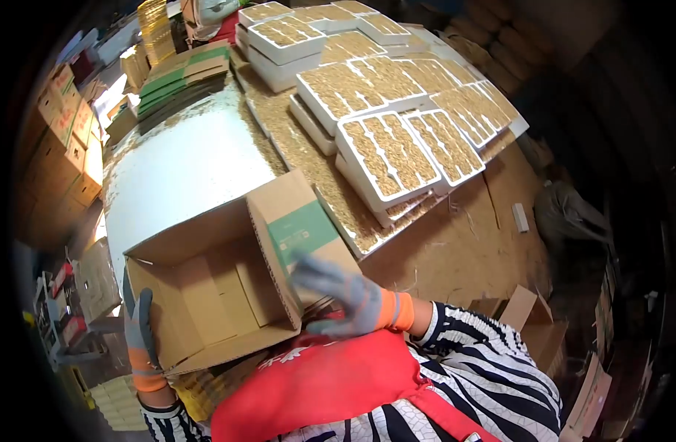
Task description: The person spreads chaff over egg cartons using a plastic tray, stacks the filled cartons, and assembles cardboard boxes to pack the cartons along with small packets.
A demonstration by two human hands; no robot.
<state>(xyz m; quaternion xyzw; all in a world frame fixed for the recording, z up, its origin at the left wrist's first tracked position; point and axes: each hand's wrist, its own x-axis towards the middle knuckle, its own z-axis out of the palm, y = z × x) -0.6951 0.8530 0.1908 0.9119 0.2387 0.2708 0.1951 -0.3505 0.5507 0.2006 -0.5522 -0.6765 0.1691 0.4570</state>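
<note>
One open cardboard box [213, 287] sits beside the gloved left hand [143, 339], which grasps its side wall. Blurred, the gloved right hand [353, 298] is unclenched near the green-banded flap [301, 225], with filled white trays [389, 158] beyond it.

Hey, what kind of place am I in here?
Probably a packing workshop: there's an open cardboard box at your hands, a stack of flattened cartons, and piled white trays on the table.

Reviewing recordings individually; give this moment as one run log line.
left hand: at box's side | right hand: near flap, blurred | box: open | white trays: stacked
</note>
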